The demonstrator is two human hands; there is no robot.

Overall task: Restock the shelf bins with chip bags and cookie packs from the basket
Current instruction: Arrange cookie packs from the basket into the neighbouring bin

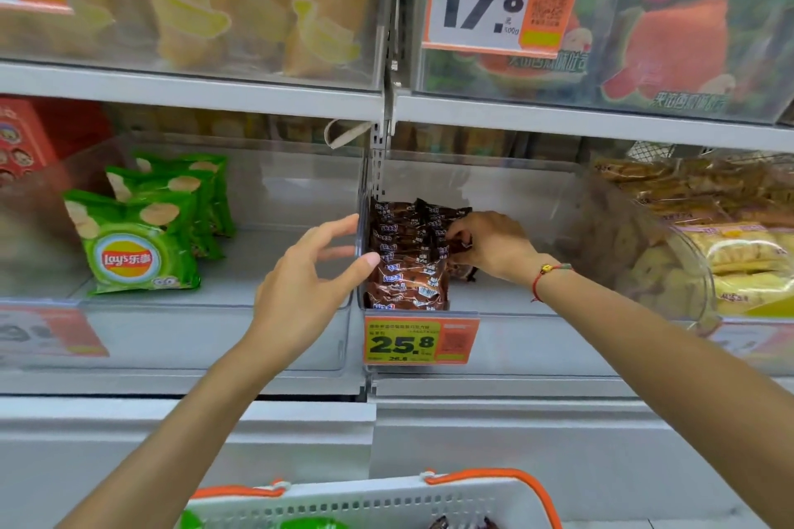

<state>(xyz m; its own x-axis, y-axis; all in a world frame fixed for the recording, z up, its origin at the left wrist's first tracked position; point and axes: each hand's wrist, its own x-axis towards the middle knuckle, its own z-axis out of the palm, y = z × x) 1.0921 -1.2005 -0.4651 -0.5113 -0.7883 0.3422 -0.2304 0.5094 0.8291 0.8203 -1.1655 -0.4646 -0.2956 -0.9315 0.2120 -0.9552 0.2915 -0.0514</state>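
Right hand (490,245) inside clear bin (558,305), fingers pinching brown cookie pack (462,244) against standing row of cookie packs (408,266) at bin's left wall; left hand (309,271) open, fingers spread, thumb tip touching bin's front corner beside row; chip bags (137,241) upright in neighbouring bin, well apart; basket (386,503) below, more stock partly visible; packs look light, foil slick and crinkly, contents likely brittle; best held by flat sides or crimped end, gentle squeeze only
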